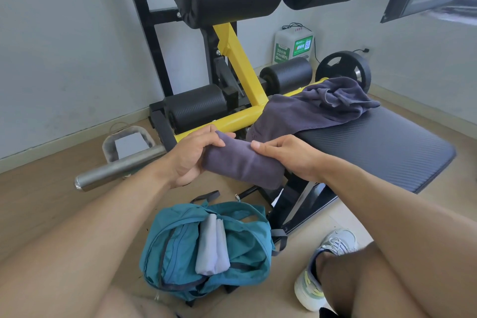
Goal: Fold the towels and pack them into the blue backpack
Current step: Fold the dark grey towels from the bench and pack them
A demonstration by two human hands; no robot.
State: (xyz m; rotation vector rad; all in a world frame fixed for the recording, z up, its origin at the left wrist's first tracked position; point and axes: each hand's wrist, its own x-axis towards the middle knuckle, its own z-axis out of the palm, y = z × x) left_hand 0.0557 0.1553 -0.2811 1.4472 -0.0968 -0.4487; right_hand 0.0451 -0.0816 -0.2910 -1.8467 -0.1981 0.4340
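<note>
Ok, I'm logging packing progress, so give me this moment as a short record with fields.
held: folded dark towel, gripped by left hand and right hand
packed: light grey towel sticking out of the open blue backpack
waiting: crumpled dark towel on the bench pad
backpack place: floor, below the hands

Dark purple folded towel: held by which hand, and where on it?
Both. The left hand grips the dark purple folded towel at its left end; the right hand grips its right end.

Head-worn camera looks steeply down, close over hands and floor [38, 188].
</note>
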